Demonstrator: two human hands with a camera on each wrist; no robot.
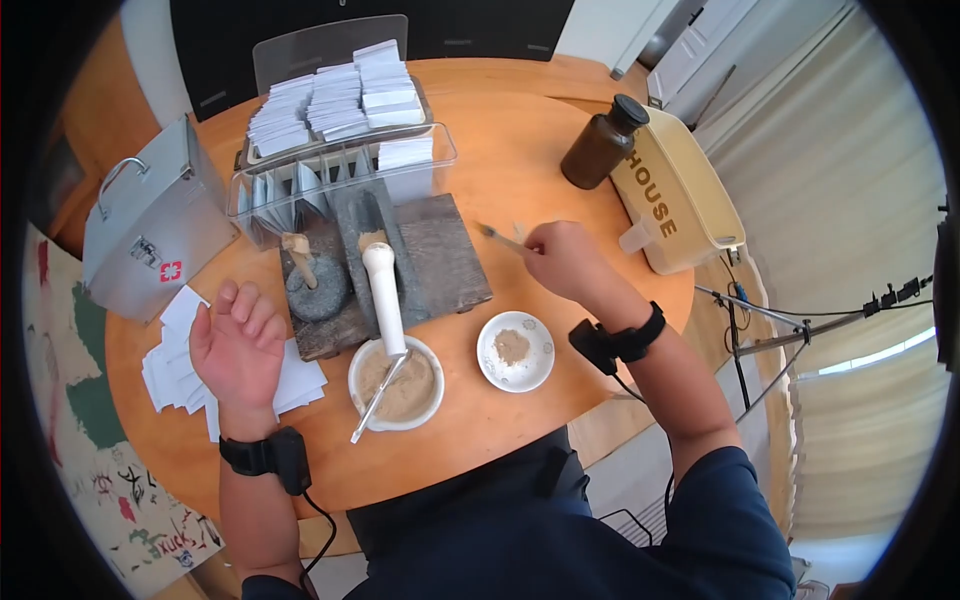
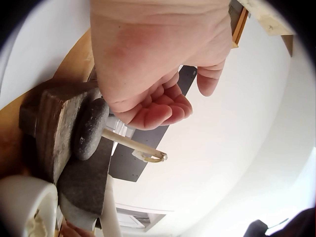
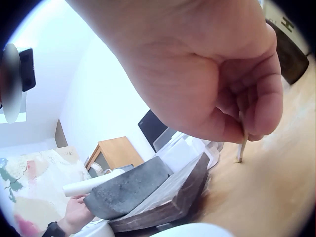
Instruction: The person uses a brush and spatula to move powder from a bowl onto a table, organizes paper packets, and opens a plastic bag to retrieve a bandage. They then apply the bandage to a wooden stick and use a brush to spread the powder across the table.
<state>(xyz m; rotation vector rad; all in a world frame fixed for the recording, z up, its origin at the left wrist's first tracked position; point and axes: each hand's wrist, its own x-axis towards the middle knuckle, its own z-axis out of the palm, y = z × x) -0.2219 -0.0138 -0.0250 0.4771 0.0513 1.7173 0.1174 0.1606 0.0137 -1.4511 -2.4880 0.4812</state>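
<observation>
My right hand (image 1: 567, 260) pinches a thin brush-like stick (image 1: 503, 240) with a dark tip, held low over the table right of the wooden board (image 1: 440, 250). In the right wrist view, the stick (image 3: 241, 150) points down from the fingertips toward the tabletop. My left hand (image 1: 240, 345) is raised palm up with loosely bent fingers, holding nothing, above white paper slips (image 1: 180, 355). Between the hands stands a white mortar (image 1: 436, 390) of beige powder with a metal spoon (image 1: 375, 400) in it. A white pestle (image 1: 383, 290) leans from the stone trough (image 1: 355, 215) to the mortar.
Right of the mortar sits a small dish (image 1: 535, 370) holding powder. A round stone with a wooden handle (image 1: 318, 290) lies on the board. Behind are paper packets (image 1: 335, 100) and a clear rack (image 1: 440, 150). A brown bottle (image 1: 595, 150), cream bin (image 1: 680, 190) and metal box (image 1: 160, 230) flank them.
</observation>
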